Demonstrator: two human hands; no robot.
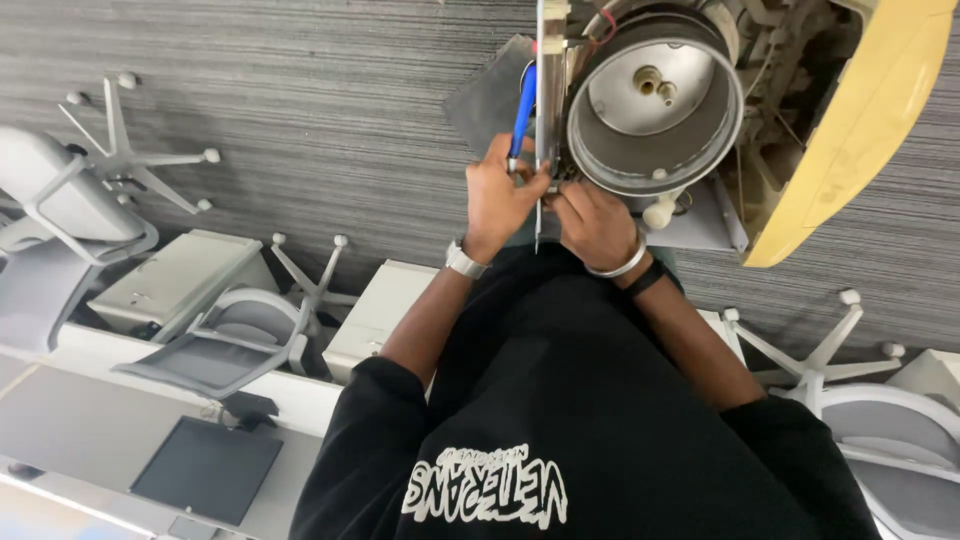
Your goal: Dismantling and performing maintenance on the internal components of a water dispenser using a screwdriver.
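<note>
A blue-handled screwdriver (pixel 523 108) is held in the left hand (pixel 505 195), fingers closed round the lower end of the handle, the tool standing alongside an upright metal bar (pixel 548 90) at the left side of a round metal drum (pixel 655 110). The drum, open toward the camera, is set in a dismantled appliance with a yellow casing (pixel 865 130), which lies on grey striped carpet (pixel 330 110). The right hand (pixel 592 222) is curled just beside the left, fingertips pressed to the drum's lower rim near the bar; whether anything small is pinched there cannot be told. Judgement on the step in hand: the tool is best kept in line with the fastener, and the drum steadied by the right hand, so that the tip is not allowed to slip. Grey office chairs (pixel 90 190) are seen on the carpet at the left edge.
</note>
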